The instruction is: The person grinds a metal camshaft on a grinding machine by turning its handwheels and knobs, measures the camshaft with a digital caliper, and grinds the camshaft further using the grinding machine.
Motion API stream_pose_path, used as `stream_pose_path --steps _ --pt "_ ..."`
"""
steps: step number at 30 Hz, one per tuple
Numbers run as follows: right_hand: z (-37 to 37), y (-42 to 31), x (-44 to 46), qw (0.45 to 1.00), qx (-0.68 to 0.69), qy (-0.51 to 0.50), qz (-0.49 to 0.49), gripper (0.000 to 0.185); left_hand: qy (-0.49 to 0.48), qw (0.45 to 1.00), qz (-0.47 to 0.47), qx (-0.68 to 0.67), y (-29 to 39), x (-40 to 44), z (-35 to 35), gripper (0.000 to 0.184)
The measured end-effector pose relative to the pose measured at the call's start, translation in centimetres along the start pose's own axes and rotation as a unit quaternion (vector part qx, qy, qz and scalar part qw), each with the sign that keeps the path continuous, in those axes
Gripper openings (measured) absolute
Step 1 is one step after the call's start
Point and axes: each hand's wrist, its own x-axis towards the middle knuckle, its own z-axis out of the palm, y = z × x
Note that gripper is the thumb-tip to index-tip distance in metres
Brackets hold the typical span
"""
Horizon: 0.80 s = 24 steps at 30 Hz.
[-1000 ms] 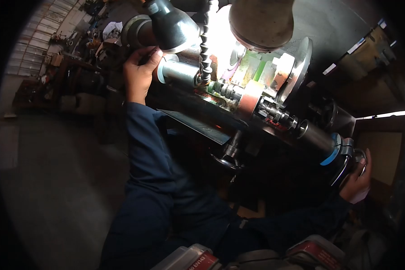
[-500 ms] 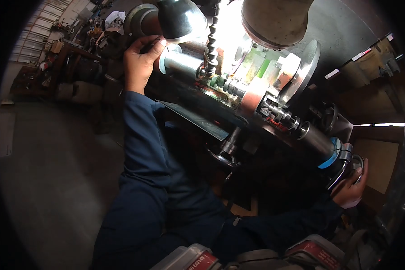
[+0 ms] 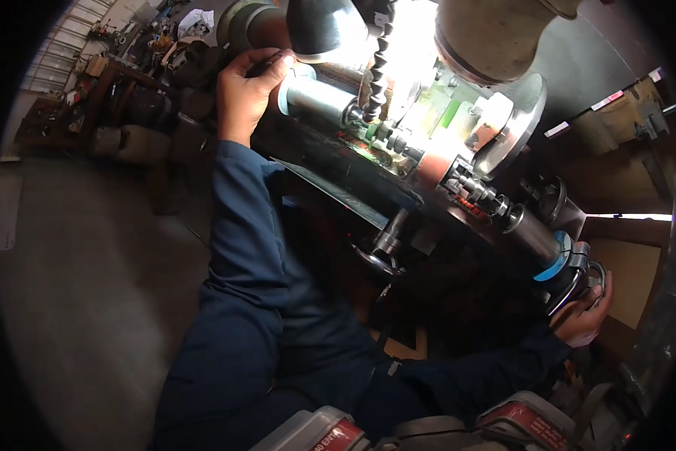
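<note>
Dim workshop (image 3: 90, 286): red label (image 3: 341, 436) partly reads "EN1", left hand (image 3: 246, 94) pinched beside cylinder (image 3: 321, 102), right hand (image 3: 583, 319) gripping handle (image 3: 599, 275).

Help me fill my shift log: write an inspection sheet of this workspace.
Surface: machine bed dark, strong glare above it.
Job's things: camshaft mounted between left cylinder and right cylinder.
Clutter: mixed parts and crumpled white wrapping, upper left.
Hands: left hand at the left cylinder's outer end, grip unclear; right hand closed on chrome handle.
Cables: segmented hose hangs near the camshaft; cables, nothing seen.
Surroundings: work lamp above, grey floor lower left.
</note>
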Motion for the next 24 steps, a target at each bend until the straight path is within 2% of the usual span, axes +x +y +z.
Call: stream_pose_path --steps 4,7,11,13,19,20,22,23,24 --pt "-1.1 -0.5 2.4 0.987 -0.065 -0.136 0.046 0.028 0.009 1.000 0.011 0.015 -0.2 0.1 0.0 0.028" --pt "-0.8 1.3 3.5 0.983 -0.039 -0.177 0.005 0.026 -0.001 0.999 0.001 0.033 -0.4 0.1 -0.3 0.026" --pt "-0.6 1.4 5.9 0.952 -0.054 -0.299 0.035 0.025 0.003 1.000 0.003 0.031 -0.6 -0.1 -0.3 0.026" --pt "0.6 3.6 7.4 0.924 -0.008 -0.372 0.086 0.025 0.004 0.999 0.002 0.047 -0.2 0.0 -0.4 0.026" --pt "3.1 5.8 11.2 0.805 0.126 -0.560 0.153 0.029 0.021 0.995 0.012 0.092 0.3 -0.2 -0.7 0.030" --pt "3.8 6.3 11.5 0.795 0.128 -0.574 0.152 0.035 0.020 0.996 0.013 0.088 0.7 -0.2 -0.5 0.030" --pt "3.8 3.6 12.4 0.782 0.026 -0.619 0.062 0.038 0.009 0.990 0.043 0.134 1.5 -0.4 -0.8 0.030" --pt "3.7 2.3 12.7 0.770 -0.025 -0.637 0.018 0.039 0.015 0.992 0.002 0.124 2.0 -0.4 -1.0 0.028" --pt "4.3 2.1 12.6 0.756 -0.027 -0.646 0.102 0.040 0.020 0.993 -0.040 0.113 3.0 -0.2 -1.1 0.027"
